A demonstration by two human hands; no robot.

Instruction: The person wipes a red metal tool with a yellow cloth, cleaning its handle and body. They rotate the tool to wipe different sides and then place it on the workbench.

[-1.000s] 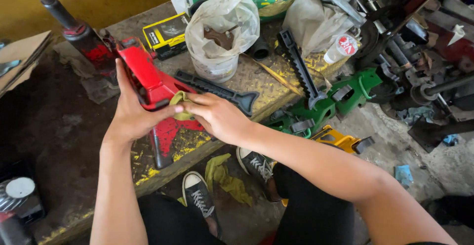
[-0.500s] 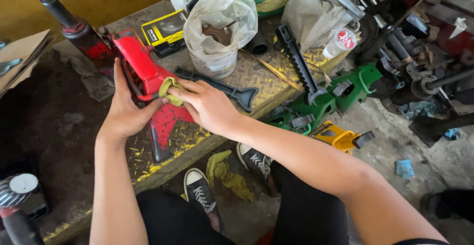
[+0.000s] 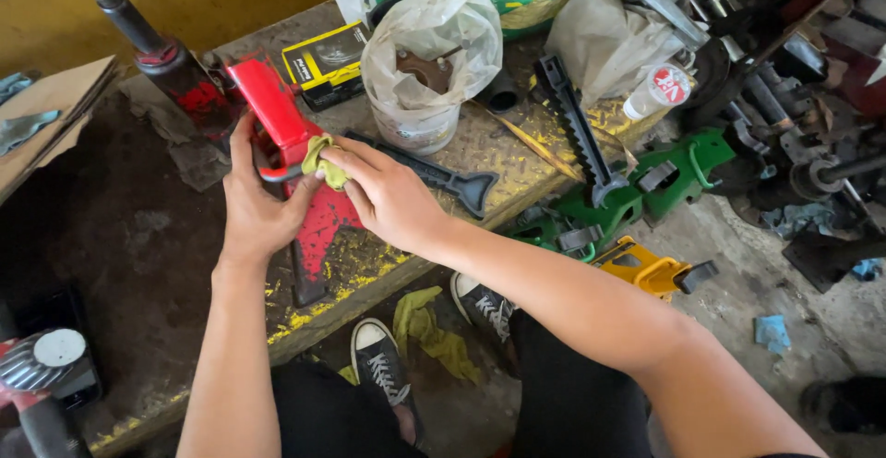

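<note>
A red metal jack part (image 3: 275, 113) lies on the worn, yellow-flecked bench top (image 3: 388, 264). My left hand (image 3: 255, 204) grips its side and steadies it. My right hand (image 3: 388, 198) presses a small yellow-green rag (image 3: 323, 162) against the red part's middle, fingers curled over the cloth. A black toothed bar with a flared foot (image 3: 443, 177) lies just right of my right hand.
Behind stand a plastic bag of rusty parts (image 3: 426, 61), a yellow-black box (image 3: 325, 59) and a second black toothed bar (image 3: 577, 126). Green (image 3: 637, 190) and yellow (image 3: 646, 269) jack pieces lie right of the bench. A yellow cloth (image 3: 429, 329) lies by my shoes.
Both hands and the rag have shifted up along the red part, toward its far end. My right hand keeps rubbing the cloth against it.
</note>
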